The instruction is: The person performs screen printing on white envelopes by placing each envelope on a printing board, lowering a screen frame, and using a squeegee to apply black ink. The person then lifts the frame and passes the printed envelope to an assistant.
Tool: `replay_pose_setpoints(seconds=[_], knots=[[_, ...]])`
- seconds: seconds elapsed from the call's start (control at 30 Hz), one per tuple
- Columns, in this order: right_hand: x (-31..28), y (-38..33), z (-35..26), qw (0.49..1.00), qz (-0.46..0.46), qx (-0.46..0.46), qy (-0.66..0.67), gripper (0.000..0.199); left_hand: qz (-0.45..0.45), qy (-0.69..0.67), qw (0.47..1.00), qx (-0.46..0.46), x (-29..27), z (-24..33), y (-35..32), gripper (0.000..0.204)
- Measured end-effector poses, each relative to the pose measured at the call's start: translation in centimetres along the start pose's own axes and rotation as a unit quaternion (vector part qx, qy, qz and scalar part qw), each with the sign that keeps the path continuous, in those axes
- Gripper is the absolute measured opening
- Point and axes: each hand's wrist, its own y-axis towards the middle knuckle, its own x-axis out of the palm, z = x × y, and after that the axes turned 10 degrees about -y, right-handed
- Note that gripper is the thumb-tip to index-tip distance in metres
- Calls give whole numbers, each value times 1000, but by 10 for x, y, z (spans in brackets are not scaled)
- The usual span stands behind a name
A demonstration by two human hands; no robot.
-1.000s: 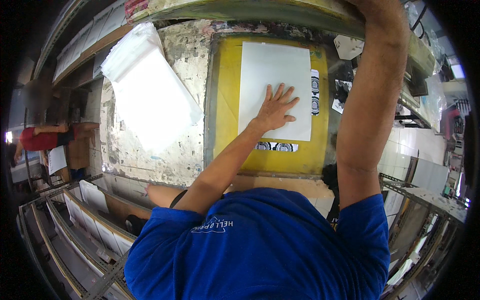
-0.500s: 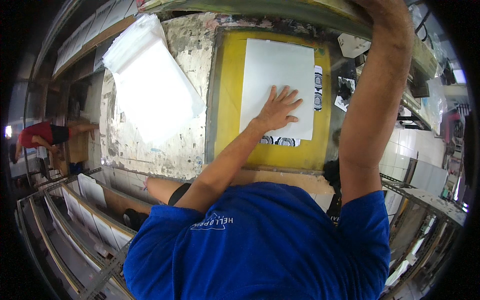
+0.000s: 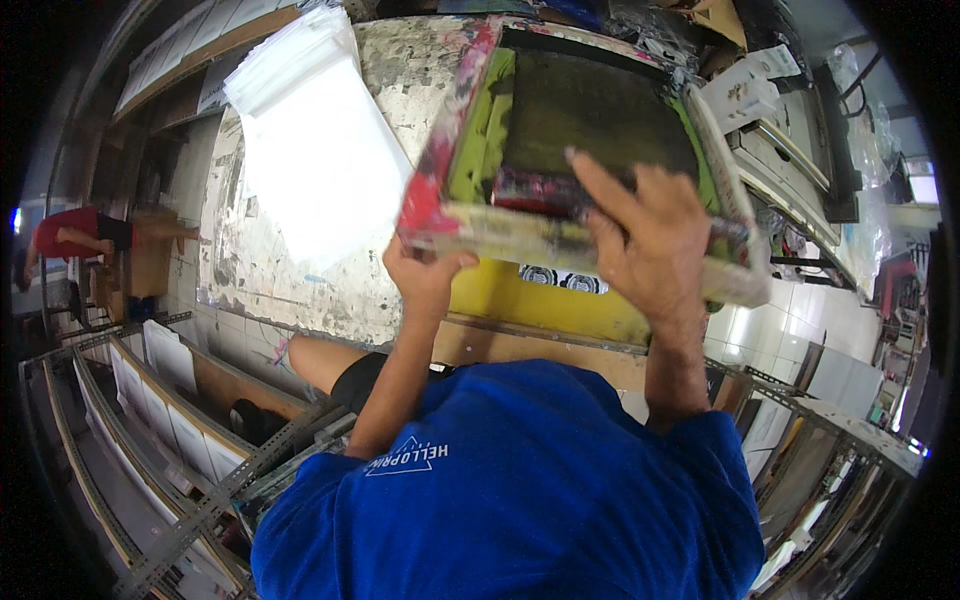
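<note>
Looking down at a big paint-spattered counter [image 3: 250,280], with a grubby frame [image 3: 510,228] straight ahead of both hands, over a yellow base [image 3: 500,300]. Got the left hand [image 3: 425,275] pinching the frame's near-left corner between thumb and fingers, and the right hand [image 3: 650,235] over the near rail with index finger stretched forward, honestly too blurry to tell if gripping or just touching. Notice the dark red bar [image 3: 535,192] inside, lying along that rail, long axis left to right, way closer to the right hand.

Stained table [image 3: 365,288] bears white sheets [image 3: 325,150], yellow board [image 3: 490,295]
</note>
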Motion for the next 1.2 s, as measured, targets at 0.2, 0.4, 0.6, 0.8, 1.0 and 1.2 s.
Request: replay_pose_setpoints(seconds=[0.2,0.4,0.6,0.8,1.0,1.2], knots=[[111,-63,14,985,-52,33,159,63,-46,180,980,69,-79,-83,-40,93],[162,-90,0,975,-217,41,22,85,-83,477,860,161,-92,-90,-42,79],[213,-37,48,989,-122,72,39,85,-79,497,855,126,-91,-84,-45,77],[270,49,123,999,-29,41,-19,87,-78,497,858,108,-93,-84,-47,77],[304,127,177,998,-39,27,-31,89,-75,490,863,100,-92,-82,-49,74],[320,180,215,998,-25,-2,-64,90,-72,481,866,116,-95,-85,-50,78]])
